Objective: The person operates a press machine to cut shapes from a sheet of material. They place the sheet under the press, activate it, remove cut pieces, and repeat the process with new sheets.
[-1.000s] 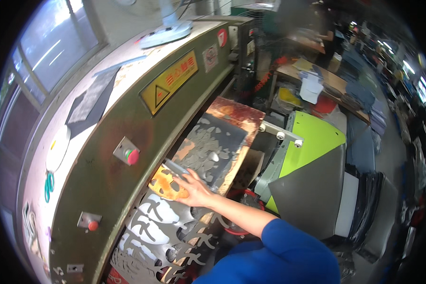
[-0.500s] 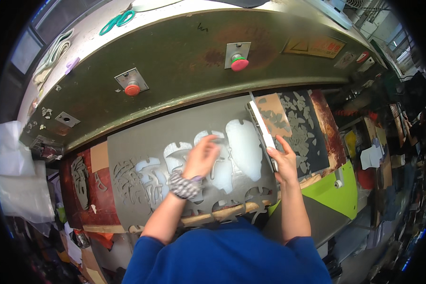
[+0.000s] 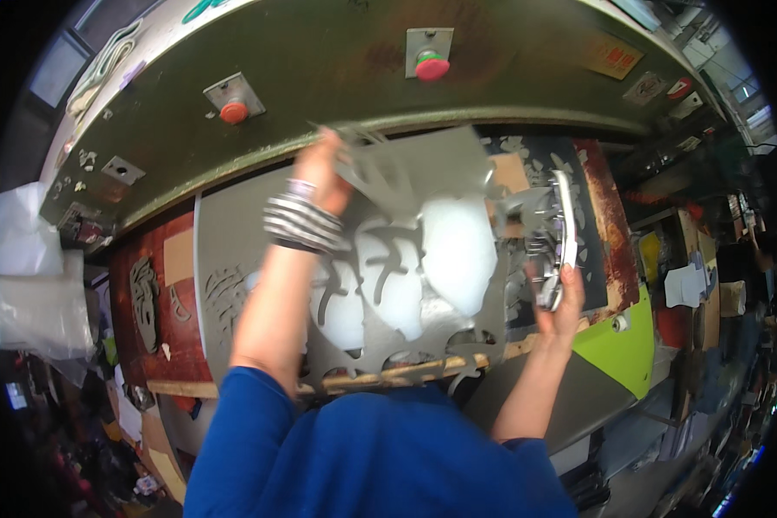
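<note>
Cut-out grey sheet (image 3: 453, 164): was clutched, edge raised, in left grip (image 3: 322, 166); needed even lifting to spare narrow strips (image 3: 391, 266).
Cutting die (image 3: 567, 216): was grasped in right grip (image 3: 563, 298), sensibly held aside.

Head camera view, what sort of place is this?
Probably a workshop cutting shapes from sheet material. A long green machine front carries a red push button, and the grey sheet in front of it has shapes cut through it.

The person's left forearm (image 3: 272, 302) reaches forward, its left hand (image 3: 322, 168) raised with fingers curled in a blurred grip. The right forearm (image 3: 537, 388) angles forward and outward, the right hand (image 3: 564, 306) closed, fingers bent.
</note>
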Demonstrator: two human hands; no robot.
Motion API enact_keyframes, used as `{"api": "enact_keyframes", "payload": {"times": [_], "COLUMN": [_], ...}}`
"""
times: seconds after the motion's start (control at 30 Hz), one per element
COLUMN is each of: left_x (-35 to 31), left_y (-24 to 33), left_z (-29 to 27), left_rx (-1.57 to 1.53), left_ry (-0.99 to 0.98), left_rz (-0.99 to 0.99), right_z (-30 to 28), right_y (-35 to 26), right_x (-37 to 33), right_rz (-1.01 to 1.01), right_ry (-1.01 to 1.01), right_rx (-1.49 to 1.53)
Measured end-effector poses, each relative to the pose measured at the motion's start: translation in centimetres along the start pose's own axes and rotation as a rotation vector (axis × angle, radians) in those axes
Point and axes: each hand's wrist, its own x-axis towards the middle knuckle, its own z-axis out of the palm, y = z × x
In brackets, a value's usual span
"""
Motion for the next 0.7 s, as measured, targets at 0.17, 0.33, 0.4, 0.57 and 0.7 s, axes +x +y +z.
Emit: {"api": "enact_keyframes", "payload": {"times": [0.17, 0.33, 0.4, 0.57, 0.7], "left_x": [-4.4, -13.3, -16.0, -19.4, -18.4], "left_y": [12.1, 14.2, 14.1, 10.0, 5.4], "left_z": [-9.8, -14.5, -15.8, -20.9, -25.8], "left_rx": [0.439, 0.766, 0.739, 0.632, 0.803], "left_ry": [-0.120, 0.017, 0.057, 0.211, 0.331], "left_rz": [0.314, 0.396, 0.409, 0.429, 0.086], "right_z": [-5.3, -10.5, -12.2, -11.3, -4.4], "right_y": [-2.1, -0.4, 0.1, 0.2, 2.9], "right_x": [0.2, 3.1, 3.3, 2.1, -1.5], "right_rz": [-0.270, -0.714, -0.855, -0.682, -0.813], "right_ry": [0.329, 0.525, 0.506, 0.398, 0.200], "right_rx": [-0.471, -1.279, -1.547, -1.736, -1.391]}}
